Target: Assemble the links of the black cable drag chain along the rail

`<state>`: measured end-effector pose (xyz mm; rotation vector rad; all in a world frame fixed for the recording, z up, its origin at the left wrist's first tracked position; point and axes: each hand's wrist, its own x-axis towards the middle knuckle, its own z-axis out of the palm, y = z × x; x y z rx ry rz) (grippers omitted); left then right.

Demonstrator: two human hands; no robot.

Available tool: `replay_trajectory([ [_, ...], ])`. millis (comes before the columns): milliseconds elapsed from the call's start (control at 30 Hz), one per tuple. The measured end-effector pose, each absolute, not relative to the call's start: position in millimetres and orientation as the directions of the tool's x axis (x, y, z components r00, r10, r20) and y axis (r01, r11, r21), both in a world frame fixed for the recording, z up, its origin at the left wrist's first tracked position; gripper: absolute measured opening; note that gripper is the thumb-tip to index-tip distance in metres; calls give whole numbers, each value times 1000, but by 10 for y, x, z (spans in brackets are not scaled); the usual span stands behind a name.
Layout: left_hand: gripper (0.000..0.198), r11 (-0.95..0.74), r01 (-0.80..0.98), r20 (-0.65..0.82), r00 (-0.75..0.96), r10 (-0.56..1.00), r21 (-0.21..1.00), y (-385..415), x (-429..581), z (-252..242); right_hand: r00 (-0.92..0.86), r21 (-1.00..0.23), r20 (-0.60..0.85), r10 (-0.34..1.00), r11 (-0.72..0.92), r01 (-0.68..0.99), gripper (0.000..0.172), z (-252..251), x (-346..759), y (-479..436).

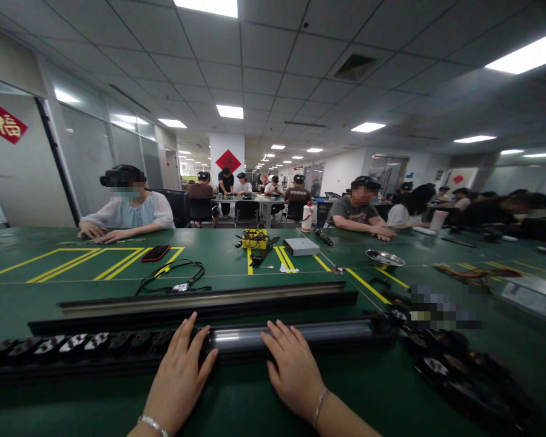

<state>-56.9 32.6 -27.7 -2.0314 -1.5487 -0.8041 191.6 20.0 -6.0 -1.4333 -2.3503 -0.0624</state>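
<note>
A long black rail [346, 337] lies across the table in front of me. A row of several black and white socket-like modules [75, 343] fills its left part, and a shiny bare channel [241, 337] shows to the right of them. My left hand [179, 370] rests with fingers apart over the rail, at the right end of the row. Over the bare channel, my right hand [293, 367] lies palm down with its fingers stretched out. Neither hand shows anything held. Behind the rail lie more long strips [200, 306], parallel to it.
Loose black modules [441, 358] are heaped at the right. Farther back are a black cable [182, 285], a phone [156, 253], a yellow box [255, 239], a grey box [301, 246] and a metal bowl [384, 258]. Two people sit across the green table [236, 394].
</note>
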Motion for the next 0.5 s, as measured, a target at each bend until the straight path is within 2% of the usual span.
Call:
replay_trajectory([
  [167, 65, -162, 987, 710, 102, 696, 17, 336, -562, -350, -409, -161, 353, 842, 485, 859, 50, -64, 1924, 199],
  [333, 64, -205, 977, 710, 182, 681, -54, 344, -580, -397, -403, -158, 346, 847, 476, 865, 49, -61, 1922, 200],
  [500, 62, -217, 975, 715, 191, 672, -56, 353, -599, -391, -402, -173, 339, 850, 476, 862, 49, -55, 1921, 200],
])
